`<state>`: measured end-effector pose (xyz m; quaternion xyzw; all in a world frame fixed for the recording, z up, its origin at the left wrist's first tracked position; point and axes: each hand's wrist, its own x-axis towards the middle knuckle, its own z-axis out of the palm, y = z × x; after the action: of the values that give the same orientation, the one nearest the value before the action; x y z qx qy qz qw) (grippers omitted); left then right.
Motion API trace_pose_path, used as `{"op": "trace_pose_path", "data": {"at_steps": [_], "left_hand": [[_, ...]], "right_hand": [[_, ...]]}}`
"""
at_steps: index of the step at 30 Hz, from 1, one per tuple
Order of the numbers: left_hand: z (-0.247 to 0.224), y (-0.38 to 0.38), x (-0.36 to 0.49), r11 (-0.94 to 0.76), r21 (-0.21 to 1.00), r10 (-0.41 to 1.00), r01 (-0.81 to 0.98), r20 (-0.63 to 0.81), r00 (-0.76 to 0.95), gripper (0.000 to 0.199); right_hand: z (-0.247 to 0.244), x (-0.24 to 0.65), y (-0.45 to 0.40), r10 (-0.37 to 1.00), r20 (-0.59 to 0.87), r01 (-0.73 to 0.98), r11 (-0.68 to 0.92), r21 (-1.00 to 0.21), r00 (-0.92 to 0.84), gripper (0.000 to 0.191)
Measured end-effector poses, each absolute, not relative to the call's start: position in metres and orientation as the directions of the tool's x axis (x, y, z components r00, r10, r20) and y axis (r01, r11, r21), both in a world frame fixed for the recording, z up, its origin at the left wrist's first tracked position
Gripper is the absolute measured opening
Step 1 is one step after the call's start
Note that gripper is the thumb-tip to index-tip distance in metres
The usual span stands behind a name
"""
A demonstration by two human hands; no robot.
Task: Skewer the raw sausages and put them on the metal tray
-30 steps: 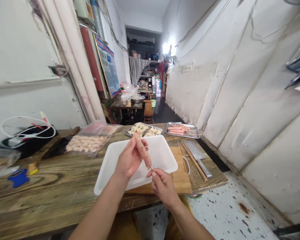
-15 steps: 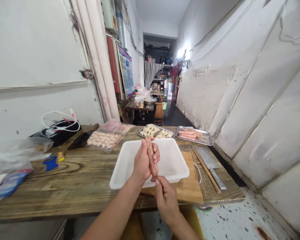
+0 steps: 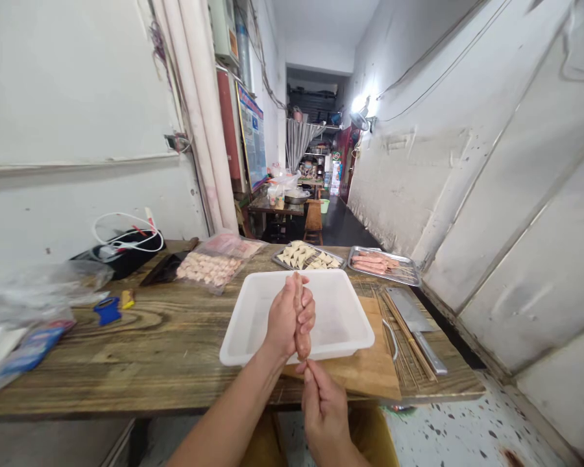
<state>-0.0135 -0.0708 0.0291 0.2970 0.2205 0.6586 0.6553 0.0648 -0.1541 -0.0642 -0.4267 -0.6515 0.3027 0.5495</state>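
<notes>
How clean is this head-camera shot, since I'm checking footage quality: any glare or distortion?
Head view: glare blooms around the bright wall lamp; the white wall panels bow from wide-angle distortion; the left hand and white plastic tray look sharp, unblurred.

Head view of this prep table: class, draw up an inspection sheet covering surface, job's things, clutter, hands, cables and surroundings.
surface: weathered wooden table, grain showing.
job's things: pink meat strip on a thin skewer, over a white plastic tray on a wooden cutting board; steel tray of skewered meat; cleaver; bundled bamboo skewers.
clutter: plastic bags and a blue tool at the left.
hands: left hand wraps the meat strip; right hand pinches the skewer's lower end.
cables: white cable looped over a black bag.
surroundings: white wall; narrow corridor beyond, with a wooden stool.
</notes>
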Motion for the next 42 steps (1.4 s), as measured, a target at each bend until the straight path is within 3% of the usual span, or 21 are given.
{"op": "trace_pose_path", "data": {"at_steps": [26,34,42], "left_hand": [[0.032,-0.061,-0.011,-0.013,0.687,0.981,-0.726,0.148,0.123,0.034],[0.034,-0.061,-0.013,0.002,0.65,0.965,-0.76,0.199,0.172,0.033],[0.035,-0.061,-0.011,0.035,0.63,0.946,-0.776,0.229,0.228,0.027]], "right_hand": [[-0.076,0.069,-0.173,0.971,0.236,0.04,0.238,-0.971,-0.045,0.037],[-0.06,0.067,-0.179,0.996,0.073,-0.219,0.062,-0.974,-0.043,0.041],[-0.059,0.064,-0.179,0.994,0.105,-0.266,0.103,-0.958,0.008,0.04]]}}
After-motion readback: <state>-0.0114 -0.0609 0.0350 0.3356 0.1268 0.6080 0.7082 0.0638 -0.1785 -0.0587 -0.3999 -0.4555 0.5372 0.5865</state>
